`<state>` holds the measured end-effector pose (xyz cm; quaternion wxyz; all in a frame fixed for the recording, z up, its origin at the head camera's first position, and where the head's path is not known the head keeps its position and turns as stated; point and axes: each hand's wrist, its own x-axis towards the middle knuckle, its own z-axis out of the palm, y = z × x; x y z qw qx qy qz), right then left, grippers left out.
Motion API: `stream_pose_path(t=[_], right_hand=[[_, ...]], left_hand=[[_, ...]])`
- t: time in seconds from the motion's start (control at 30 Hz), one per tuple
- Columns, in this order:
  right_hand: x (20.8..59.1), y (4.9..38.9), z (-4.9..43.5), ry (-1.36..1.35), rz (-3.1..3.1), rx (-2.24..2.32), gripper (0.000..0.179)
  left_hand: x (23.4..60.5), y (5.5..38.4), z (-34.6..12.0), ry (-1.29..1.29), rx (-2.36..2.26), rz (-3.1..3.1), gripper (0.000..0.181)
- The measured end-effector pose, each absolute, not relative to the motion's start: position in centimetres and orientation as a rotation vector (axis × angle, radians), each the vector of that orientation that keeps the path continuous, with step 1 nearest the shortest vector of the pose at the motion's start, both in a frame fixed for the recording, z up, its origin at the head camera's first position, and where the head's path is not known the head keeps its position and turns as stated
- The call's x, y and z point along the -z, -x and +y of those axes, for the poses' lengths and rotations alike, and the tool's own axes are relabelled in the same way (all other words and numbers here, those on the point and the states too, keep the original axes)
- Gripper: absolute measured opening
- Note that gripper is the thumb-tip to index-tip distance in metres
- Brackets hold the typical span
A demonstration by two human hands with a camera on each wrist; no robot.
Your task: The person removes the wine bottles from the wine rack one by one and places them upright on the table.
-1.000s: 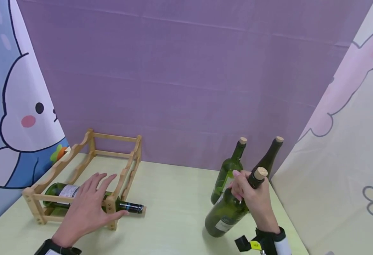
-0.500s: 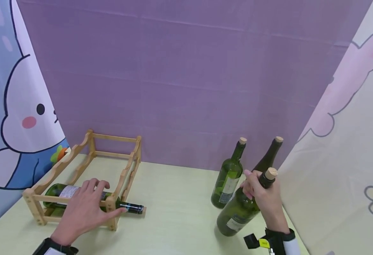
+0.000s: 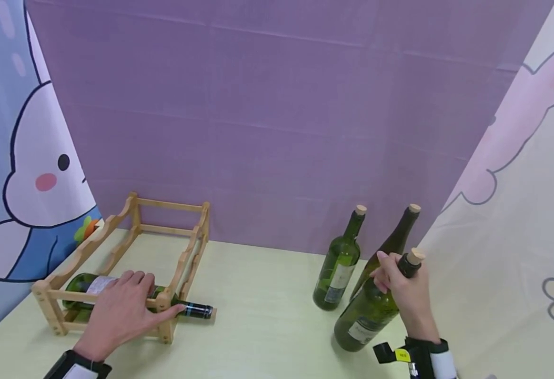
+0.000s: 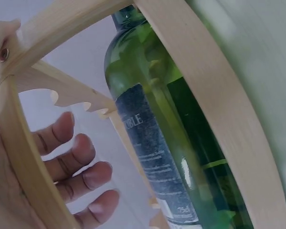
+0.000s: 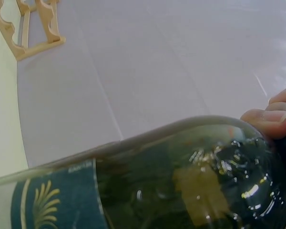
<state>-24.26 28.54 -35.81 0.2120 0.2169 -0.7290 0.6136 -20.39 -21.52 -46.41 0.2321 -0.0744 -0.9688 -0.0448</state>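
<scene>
My left hand (image 3: 120,313) grips the front top rail of a wooden wine rack (image 3: 111,223), fingers curled over it and thumb stretched along the right corner. In the left wrist view, the fingers (image 4: 88,176) hook round the rail near a green bottle (image 4: 157,129). That bottle lies in the front slot, its corked neck (image 3: 196,309) sticking out to the right. With my right hand (image 3: 406,295) I hold another corked green wine bottle (image 3: 366,316) by its neck, leaning right. Whether its base touches the table cannot be told. Its shoulder fills the right wrist view.
Two more corked bottles stand behind the held one: a labelled green bottle (image 3: 338,263) and a darker slim bottle (image 3: 395,237). A purple cloth (image 3: 277,131) backs the pale table (image 3: 248,295). Printed cloths hang at both sides.
My right hand has shifted right with the bottle, away from the labelled green one. My left hand's fingers have lowered and curled over the rack's front rail.
</scene>
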Motion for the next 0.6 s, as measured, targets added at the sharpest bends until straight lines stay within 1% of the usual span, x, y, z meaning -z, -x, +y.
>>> stream_pose_path(t=[0.27,0.6], right_hand=[[36.0,24.8,29.6,-0.42,-2.054,-1.726,0.04],[36.0,25.6,30.5,-0.208,-2.086,-1.741,0.046]], left_hand=[[46.7,20.5,-21.5,0.164,0.17,-2.708,0.068],[46.7,20.4,-21.4,0.172,0.179,-2.699,0.068]])
